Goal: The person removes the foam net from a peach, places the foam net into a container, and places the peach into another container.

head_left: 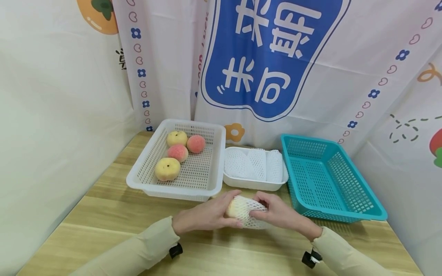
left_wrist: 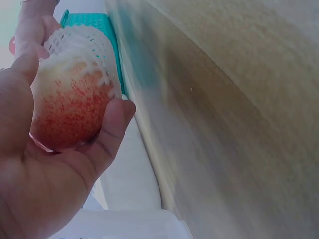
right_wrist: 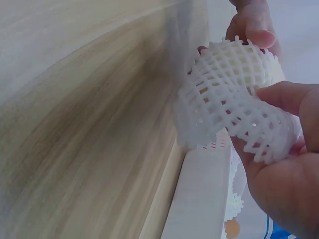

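Note:
My left hand grips a peach, its thumb and fingers curled round the fruit from the left. The peach is pale yellow with red speckles. A white foam net sleeve covers its right part; in the left wrist view the red-speckled end is bare. My right hand pinches the sleeve from the right, thumb on the mesh in the right wrist view. Some of its fingers are hidden behind and inside the net. Both hands hold the fruit just above the table, in front of the small white tray.
At the back left stands a white basket with several yellow and red peaches. Several foam nets lie in the small tray. A teal basket stands on the right. A printed curtain hangs behind the wooden table.

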A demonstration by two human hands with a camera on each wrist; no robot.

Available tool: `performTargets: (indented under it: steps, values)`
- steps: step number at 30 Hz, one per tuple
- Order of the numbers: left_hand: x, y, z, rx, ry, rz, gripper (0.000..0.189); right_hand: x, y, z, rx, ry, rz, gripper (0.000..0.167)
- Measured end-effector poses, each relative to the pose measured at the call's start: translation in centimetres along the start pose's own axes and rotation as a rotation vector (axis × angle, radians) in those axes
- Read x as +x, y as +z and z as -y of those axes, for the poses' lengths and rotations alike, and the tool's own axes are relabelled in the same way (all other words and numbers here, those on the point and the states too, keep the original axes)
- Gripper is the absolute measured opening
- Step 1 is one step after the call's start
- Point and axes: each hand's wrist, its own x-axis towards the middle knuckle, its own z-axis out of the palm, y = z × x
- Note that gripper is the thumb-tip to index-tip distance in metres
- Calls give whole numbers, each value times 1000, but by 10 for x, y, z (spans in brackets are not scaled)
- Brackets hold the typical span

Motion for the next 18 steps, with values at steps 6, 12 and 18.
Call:
performTargets:
  steps: [6,12,18]
  values:
    - [-1,-3,-1,-43,64,36,71,-3,-7,-3,86,18,64,20]
    - [-4,-5,-3,78,41,52,68,-5,-15,-5,20,33,164,23]
    - [-8,-11,-8,130,3,88,66,-9,-25,-7,-57,45,265,22]
